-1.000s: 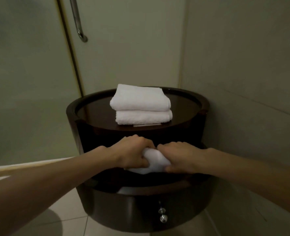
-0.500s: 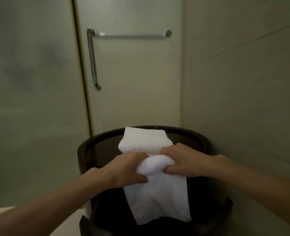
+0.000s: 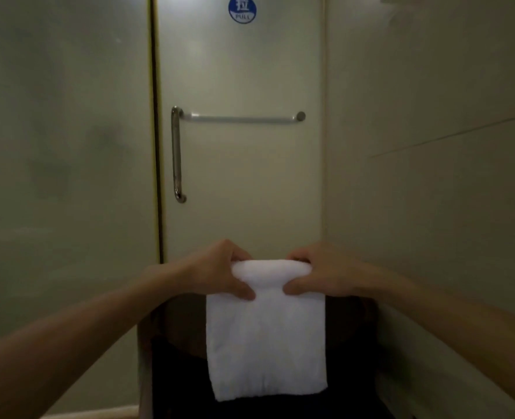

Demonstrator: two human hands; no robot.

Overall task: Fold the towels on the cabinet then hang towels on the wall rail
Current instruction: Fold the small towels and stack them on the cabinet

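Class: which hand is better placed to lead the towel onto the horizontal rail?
Left, marginally: both grip the white towel at its folded top, but the left hand sits below the horizontal rail, the right hand past its end.

Above: open air between the left grip [image 3: 217,273], the right grip [image 3: 319,273] and the rail [image 3: 241,118].
Rail: runs level across the door [image 3: 241,192]; its left end is just beside the top of the upright handle [image 3: 176,152].
Right: wall [image 3: 431,207] near the right grip, so room is narrow.
Left: wider room before the panel [image 3: 62,176].
Below: cabinet [image 3: 183,328] blocks the way, with the towel [image 3: 265,343] hanging in front.
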